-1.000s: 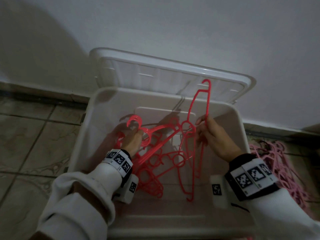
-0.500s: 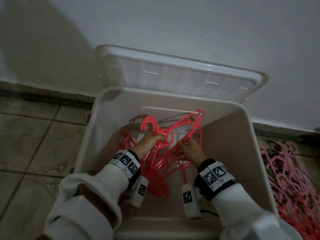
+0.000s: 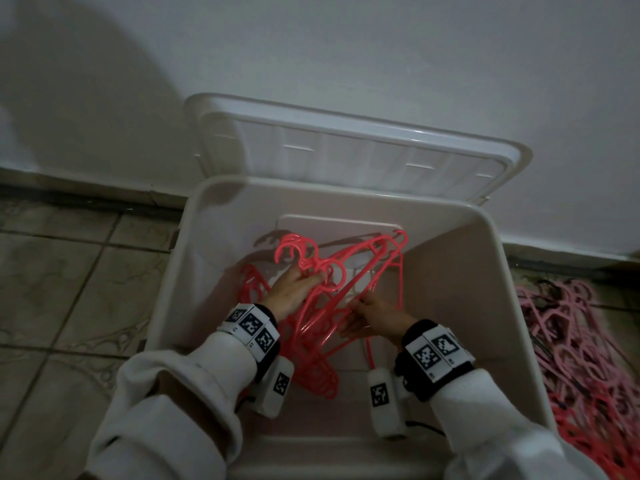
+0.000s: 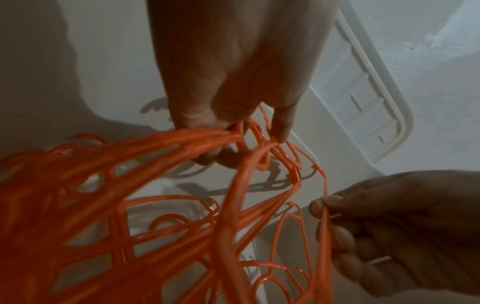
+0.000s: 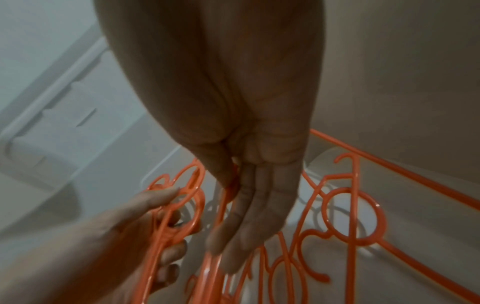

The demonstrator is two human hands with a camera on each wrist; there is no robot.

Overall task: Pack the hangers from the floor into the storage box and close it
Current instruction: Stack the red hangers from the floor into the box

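Left hand (image 3: 292, 292) fingers (image 4: 281, 125) curl around the necks of a bunch of red plastic hangers (image 3: 322, 306), gripping them just below their hooks, while the right hand (image 3: 379, 318) pinches a single thin hanger bar between thumb and fingertips (image 4: 318, 207), apparently to steer that loose one in line with the rest. The bundle spreads away from the left fingers in a fan, its far tips reaching toward the back wall of the storage box (image 3: 512, 306) and its lower ends trailing back beneath the wrists; holding it at the necks likely keeps the hooks together so the set lies flat. The hangers are slim, glossy moulded plastic with round loops and open hooks, prone to snagging on one another. Around both hands rise the smooth, pale, slightly translucent walls of the box, rounded at the corners. Beyond the fingers, its ribbed white lid (image 3: 346, 147) stands open, leaning against the wall, evidently to leave the opening free. Well to the right of the right hand, outside the box, a tangled heap of pink hangers (image 3: 581, 341) lies on the tiled floor (image 3: 69, 289), not yet packed.
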